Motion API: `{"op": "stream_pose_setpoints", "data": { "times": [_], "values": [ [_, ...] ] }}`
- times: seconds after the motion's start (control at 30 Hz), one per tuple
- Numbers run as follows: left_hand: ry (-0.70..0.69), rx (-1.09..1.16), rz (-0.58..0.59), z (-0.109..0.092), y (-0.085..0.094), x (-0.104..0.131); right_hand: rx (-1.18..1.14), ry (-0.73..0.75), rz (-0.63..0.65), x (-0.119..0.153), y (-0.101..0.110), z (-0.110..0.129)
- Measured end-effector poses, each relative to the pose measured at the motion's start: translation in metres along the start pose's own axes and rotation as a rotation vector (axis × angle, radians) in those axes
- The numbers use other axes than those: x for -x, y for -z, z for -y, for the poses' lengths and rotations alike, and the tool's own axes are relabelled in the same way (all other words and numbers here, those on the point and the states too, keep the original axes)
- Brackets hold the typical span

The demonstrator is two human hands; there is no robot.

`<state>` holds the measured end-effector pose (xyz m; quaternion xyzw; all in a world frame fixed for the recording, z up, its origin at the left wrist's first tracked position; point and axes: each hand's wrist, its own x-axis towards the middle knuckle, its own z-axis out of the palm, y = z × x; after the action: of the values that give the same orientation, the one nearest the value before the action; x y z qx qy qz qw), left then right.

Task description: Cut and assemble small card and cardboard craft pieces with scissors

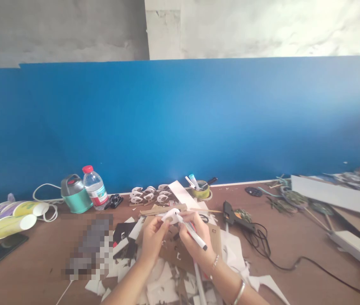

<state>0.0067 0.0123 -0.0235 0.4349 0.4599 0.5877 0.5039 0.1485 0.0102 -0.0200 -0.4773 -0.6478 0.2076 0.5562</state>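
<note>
The white cutout [170, 217] could get a stray mark, since the marker [199, 239] tip sits right at its end and the piece has only a pinch to steady it above the scraps [159, 283]. A loose pinch might also let it drop among them. The left hand [152, 236] closes thumb and fingers on the cutout; the right hand [203, 231] grips the marker pen-fashion, both forearms angled inward over the bench [48, 250].

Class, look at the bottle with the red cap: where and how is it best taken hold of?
The bottle is probably best gripped around its round body, from the near side: it stands upright with its label showing there, while the blue partition rises behind and the teal-and-grey object sits close on the left.
</note>
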Motion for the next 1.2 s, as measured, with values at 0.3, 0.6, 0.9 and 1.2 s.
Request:
{"op": "stream_pose_setpoints", "data": {
  "times": [0.3, 0.6, 0.9, 1.2],
  "values": [
    [0.008, 0.007, -0.005, 0.0016, 0.0008, -0.0007, -0.007, 0.023, -0.010, -0.0005, 0.0000, -0.0011],
    [0.016, 0.005, -0.009, 0.0013, 0.0002, -0.0005, 0.004, 0.030, -0.010, 0.0006, -0.0015, -0.0026],
    [0.063, 0.022, -0.070, -0.0021, -0.0015, -0.0005, 0.053, 0.119, 0.015, 0.0018, 0.0011, 0.0014],
    [0.067, 0.083, -0.052, -0.0048, -0.0034, 0.0001, 0.138, 0.190, 0.060, 0.0017, -0.0016, 0.0002]
  ]
}}
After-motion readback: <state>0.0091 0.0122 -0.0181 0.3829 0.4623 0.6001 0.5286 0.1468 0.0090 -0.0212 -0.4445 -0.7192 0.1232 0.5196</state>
